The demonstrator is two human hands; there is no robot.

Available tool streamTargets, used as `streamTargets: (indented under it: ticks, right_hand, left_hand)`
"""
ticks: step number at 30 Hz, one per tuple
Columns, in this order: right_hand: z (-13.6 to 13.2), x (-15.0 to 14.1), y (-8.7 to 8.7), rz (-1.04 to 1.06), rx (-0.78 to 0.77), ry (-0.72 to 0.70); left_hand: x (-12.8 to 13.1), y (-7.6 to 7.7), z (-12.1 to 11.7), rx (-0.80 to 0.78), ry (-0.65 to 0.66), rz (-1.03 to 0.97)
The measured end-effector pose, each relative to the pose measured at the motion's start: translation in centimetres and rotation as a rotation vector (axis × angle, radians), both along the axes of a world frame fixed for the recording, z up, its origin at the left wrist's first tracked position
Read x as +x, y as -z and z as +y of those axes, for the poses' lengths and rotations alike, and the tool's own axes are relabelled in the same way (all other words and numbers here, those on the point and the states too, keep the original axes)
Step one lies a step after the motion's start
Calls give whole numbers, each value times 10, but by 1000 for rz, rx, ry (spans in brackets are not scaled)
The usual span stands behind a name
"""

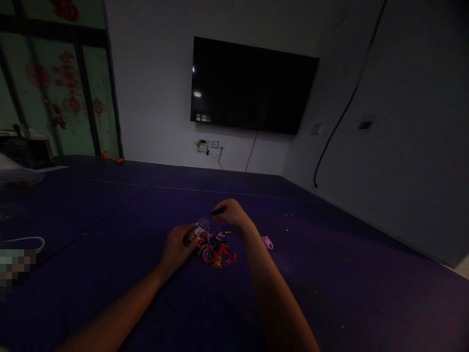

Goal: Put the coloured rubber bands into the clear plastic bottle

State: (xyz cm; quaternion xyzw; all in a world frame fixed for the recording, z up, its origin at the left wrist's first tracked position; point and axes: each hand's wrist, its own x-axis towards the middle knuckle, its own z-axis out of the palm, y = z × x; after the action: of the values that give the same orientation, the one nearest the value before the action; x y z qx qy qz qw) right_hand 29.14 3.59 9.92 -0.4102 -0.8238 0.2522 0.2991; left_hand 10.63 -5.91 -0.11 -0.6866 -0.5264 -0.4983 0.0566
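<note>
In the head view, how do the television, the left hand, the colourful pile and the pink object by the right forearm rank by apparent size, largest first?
1. Television
2. Left hand and colourful pile: close in size, so I leave them unranked
3. Pink object, clearly smallest

My L hand (178, 245) & R hand (231, 212) are bare, w/ bare wrists (161, 274) too. L f'arm (124, 308) & R f'arm (270, 278) likewise, as far as the view's lower edge. Both look slim & smooth, wider twd the elbow end, tapering to the wrist. R f'arm's lower part sits in deep shadow. Light's v. dim, so nails & fine detail are too dark to tell.
</note>
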Motion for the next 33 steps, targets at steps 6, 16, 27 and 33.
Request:
streamTargets:
  ticks: [6,16,27,33]
  right_hand:
    - [1,-7,3,69,-14,-16]
    - [-10,-24,5,86,145,65]
    - [-23,-31,-1,8,150,79]
    - [-24,-27,-1,-24,58,96]
  left_hand:
    - [1,-1,0,1,51,12]
    - [6,-5,-5,2,53,0]
    - [2,0,0,2,-1,-31]
    - [3,0,0,11,26,2]
